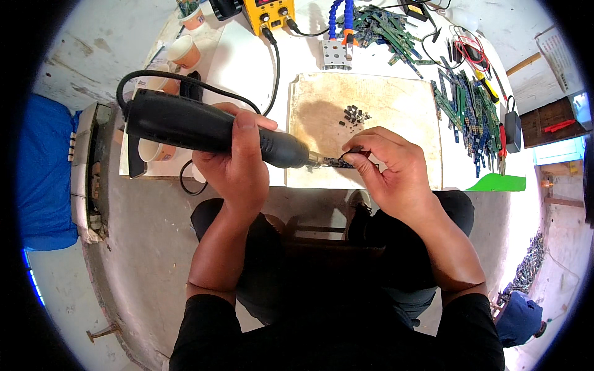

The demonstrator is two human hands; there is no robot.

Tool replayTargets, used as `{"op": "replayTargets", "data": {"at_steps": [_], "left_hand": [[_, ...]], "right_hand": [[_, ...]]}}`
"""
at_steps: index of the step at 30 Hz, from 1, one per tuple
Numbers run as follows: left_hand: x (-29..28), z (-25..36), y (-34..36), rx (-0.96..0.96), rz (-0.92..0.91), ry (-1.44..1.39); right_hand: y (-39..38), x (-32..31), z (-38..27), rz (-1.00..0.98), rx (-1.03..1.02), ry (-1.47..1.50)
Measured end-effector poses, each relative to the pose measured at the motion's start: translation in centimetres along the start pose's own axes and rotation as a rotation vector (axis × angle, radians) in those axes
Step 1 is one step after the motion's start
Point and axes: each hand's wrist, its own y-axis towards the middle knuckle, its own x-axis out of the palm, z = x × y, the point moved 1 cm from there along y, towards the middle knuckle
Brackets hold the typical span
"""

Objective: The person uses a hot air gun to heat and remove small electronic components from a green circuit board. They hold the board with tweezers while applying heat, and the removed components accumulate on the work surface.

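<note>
Over the near edge of the tan work board point(396, 93): black hot-air handpiece point(179, 127) in the left hand point(238, 164), palm under the barrel, thumb across the top, fingers wrapped most of the way round. Metal nozzle point(317, 160) points right, its tip close to a small dark piece point(337, 163), probably a circuit strip, at the board's near edge. Right hand point(396, 173) has thumb and index nearly together, pinching the piece's right end; other fingers curled loosely. Can't tell if a thin tool sits in that pinch. Handling, my read: handpiece rigid and bulky, modest weight, cable point(185, 79) likely to tug at the tail; hold the ribbed plastic body, keep skin off the nozzle, assume hot. Dark piece should be very light, thin, stiff, maybe brittle; take it by the end away from the nozzle. Materials: board flat, squarish, matte, stained; loose heap of tiny blocky black parts point(354, 115) on its middle. Right of the board, tangled pile of narrow green circuit strips point(473, 117), hard and straight-edged. Just beyond the board, drilled grey metal block point(336, 55); left of it, paper cups point(184, 52), thin-walled.
</note>
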Motion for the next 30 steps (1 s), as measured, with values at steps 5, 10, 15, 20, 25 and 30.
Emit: {"op": "replayTargets", "data": {"at_steps": [5, 10, 15, 20, 25, 30], "left_hand": [[-0.08, -0.06, 0.0, 0.006, -0.005, -0.011], [-0.08, -0.06, 0.01, 0.01, -0.007, -0.019], [-0.19, -0.15, 0.0, 0.01, -0.002, -0.029], [-0.2, -0.16, -0.01, 0.012, -0.011, -0.04], [-0.09, -0.22, 0.02, 0.026, 0.005, -0.028], [-0.17, -0.17, 0.01, 0.024, -0.018, -0.014]], "right_hand": [[-0.01, 0.18, 0.03, -0.001, 0.003, -0.003], [-0.02, 0.2, -0.03, -0.011, 0.01, -0.022], [-0.03, 0.31, -0.04, -0.024, -0.003, -0.032], [-0.03, 0.36, -0.19, -0.033, 0.006, -0.042], [-0.05, 0.47, -0.07, -0.02, -0.029, -0.033], [-0.04, 0.43, -0.09, -0.026, -0.035, -0.044]]}}
